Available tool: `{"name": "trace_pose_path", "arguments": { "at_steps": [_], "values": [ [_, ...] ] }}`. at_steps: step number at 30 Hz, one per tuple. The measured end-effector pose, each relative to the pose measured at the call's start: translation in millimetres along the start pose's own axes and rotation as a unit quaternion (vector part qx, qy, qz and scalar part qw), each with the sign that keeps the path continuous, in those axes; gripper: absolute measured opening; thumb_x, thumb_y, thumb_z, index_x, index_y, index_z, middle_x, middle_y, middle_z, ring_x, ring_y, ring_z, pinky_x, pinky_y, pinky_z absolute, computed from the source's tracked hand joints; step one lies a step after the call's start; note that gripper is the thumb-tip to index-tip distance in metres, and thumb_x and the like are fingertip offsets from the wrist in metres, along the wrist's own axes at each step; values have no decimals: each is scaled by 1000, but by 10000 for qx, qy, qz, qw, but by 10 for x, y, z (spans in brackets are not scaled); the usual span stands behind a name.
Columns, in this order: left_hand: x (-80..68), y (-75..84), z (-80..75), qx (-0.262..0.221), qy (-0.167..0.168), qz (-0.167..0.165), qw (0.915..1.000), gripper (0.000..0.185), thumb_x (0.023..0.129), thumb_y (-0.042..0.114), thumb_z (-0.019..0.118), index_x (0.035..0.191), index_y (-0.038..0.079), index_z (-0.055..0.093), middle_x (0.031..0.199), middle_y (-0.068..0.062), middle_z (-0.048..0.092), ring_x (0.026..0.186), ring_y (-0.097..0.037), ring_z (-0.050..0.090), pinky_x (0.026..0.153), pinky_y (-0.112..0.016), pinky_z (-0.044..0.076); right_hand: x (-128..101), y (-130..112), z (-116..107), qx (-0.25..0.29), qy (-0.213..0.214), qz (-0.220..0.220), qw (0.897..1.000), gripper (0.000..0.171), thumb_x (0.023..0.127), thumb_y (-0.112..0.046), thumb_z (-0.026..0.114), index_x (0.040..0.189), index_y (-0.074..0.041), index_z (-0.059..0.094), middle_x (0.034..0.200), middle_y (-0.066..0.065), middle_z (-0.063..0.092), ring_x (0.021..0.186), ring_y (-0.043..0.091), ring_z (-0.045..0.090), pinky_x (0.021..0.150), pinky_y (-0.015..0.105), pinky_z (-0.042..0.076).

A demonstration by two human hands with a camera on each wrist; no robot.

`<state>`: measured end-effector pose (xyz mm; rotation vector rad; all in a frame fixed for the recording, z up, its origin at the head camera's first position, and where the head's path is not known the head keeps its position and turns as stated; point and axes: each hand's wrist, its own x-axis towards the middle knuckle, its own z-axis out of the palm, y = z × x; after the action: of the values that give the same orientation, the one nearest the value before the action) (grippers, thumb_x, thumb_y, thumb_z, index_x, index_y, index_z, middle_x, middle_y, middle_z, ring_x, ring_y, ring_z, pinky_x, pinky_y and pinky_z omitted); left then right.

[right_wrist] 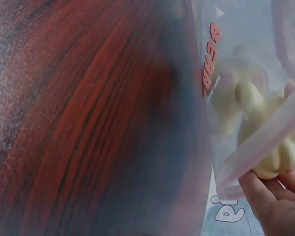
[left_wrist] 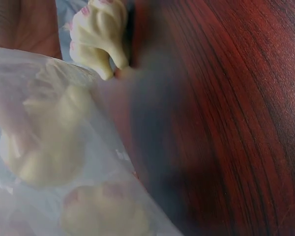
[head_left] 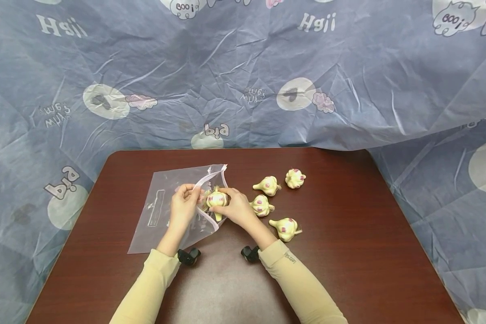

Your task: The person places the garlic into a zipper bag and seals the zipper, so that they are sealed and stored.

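A clear zip bag (head_left: 143, 225) lies on the table with its mouth spread to the right. My left hand (head_left: 183, 204) pinches the bag's upper edge between thumb and fingers. At the mouth, my right hand (head_left: 238, 207) grips a garlic bulb (head_left: 217, 199), thumb in front and fingers over its far side. In the right wrist view, that bulb (right_wrist: 265, 160) sits partly behind the bag's pale zip strip (right_wrist: 270, 135). Another garlic bulb (right_wrist: 226, 98) shows through the plastic. Through the film in the left wrist view, a blurred garlic bulb (left_wrist: 103, 211) appears low down.
Right of the bag, several loose garlic bulbs lie on the dark red table (head_left: 348, 234): one near the right forearm (head_left: 286, 228), others farther back, including a bulb (head_left: 295, 178) at the far right. A blue printed cloth (head_left: 243, 67) hangs behind the table.
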<state>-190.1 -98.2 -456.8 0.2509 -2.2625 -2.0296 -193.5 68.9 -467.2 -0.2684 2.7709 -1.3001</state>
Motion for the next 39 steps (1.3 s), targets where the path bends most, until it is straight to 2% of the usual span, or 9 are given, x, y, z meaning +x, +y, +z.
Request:
{"name": "trace_pose_path", "arguments": {
  "at_steps": [9,16,21,29,34,39],
  "values": [
    [-27,2,21,261,58,163,9995,18,99,14,58,104,-4,61,98,-24,72,63,4,63,62,-11,54,53,-11,72,-181,-372,193,9990,67,75,-35,85,130,-5,62,128,15,66,119,31,61,99,44,51],
    [-51,9,31,187,-52,166,9997,17,99,12,57,104,-4,60,101,-26,71,65,4,64,65,-12,56,92,-23,122,-281,-727,275,9966,63,79,-33,81,132,-5,61,130,13,65,119,29,61,99,43,51],
    [-47,3,28,215,-16,133,9997,19,99,13,58,104,-4,61,101,-26,71,66,4,63,65,-11,54,72,-11,82,-282,-764,284,9963,64,80,-34,81,133,-5,60,132,13,63,124,30,58,104,44,49],
    [-28,-5,7,349,-12,121,9993,18,99,15,59,105,-2,61,101,-23,72,68,2,63,65,-12,54,-40,10,-177,184,-474,177,9985,58,82,-31,80,132,-6,61,133,14,62,119,33,63,97,43,54],
    [-16,-2,5,330,19,171,9993,19,99,14,58,105,-4,60,101,-23,72,66,5,63,64,-11,54,-146,3,-431,686,-200,68,9974,54,83,-25,80,130,-6,62,134,13,62,120,36,62,99,45,54],
    [-21,4,-2,287,33,159,9995,17,99,13,58,104,-4,60,100,-22,72,66,5,63,64,-11,54,-255,39,-665,964,-67,178,9952,54,84,-25,79,132,-9,61,138,9,60,124,37,59,103,45,51]
  ]
}}
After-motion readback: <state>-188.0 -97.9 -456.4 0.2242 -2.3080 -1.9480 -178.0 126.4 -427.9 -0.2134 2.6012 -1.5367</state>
